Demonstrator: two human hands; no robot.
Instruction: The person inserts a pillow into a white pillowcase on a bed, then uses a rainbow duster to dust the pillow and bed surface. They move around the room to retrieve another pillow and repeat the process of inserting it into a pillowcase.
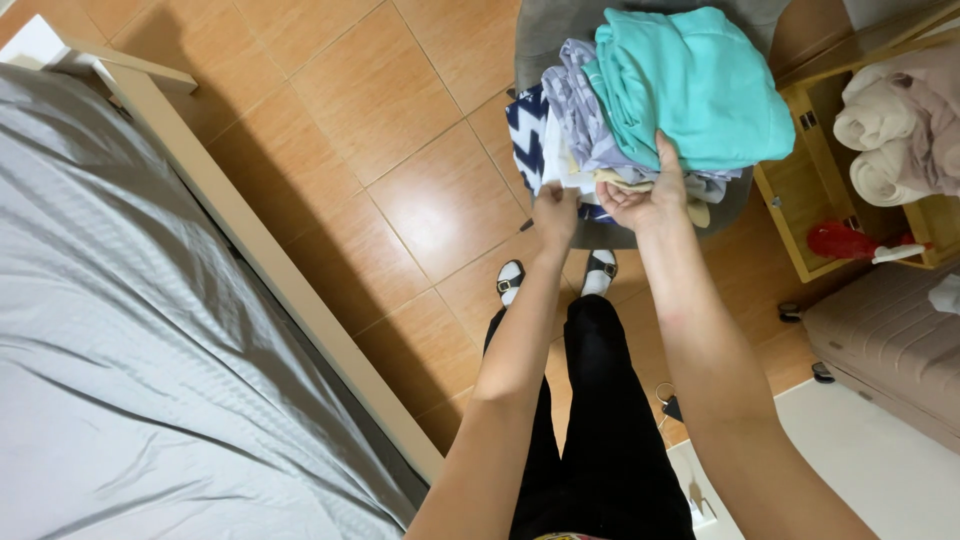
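Note:
A pile of clothes (640, 100) lies on a grey chair (545, 35) ahead of me: a turquoise garment (700, 80) on top, a lilac patterned piece (580, 110) and a navy-and-white zigzag piece (525, 135) beneath. My left hand (555, 212) pinches the lower white edge of the pile. My right hand (648, 190) grips under the stack, thumb up against the turquoise garment, fingers closed on a cream layer (620, 180).
A bed with a grey sheet (120, 330) and pale wooden frame (280, 270) fills the left. A wooden shelf (810, 190) at right holds rolled towels (890, 130) and a red item (840, 240). A beige suitcase (890, 340) lies on the tiled floor.

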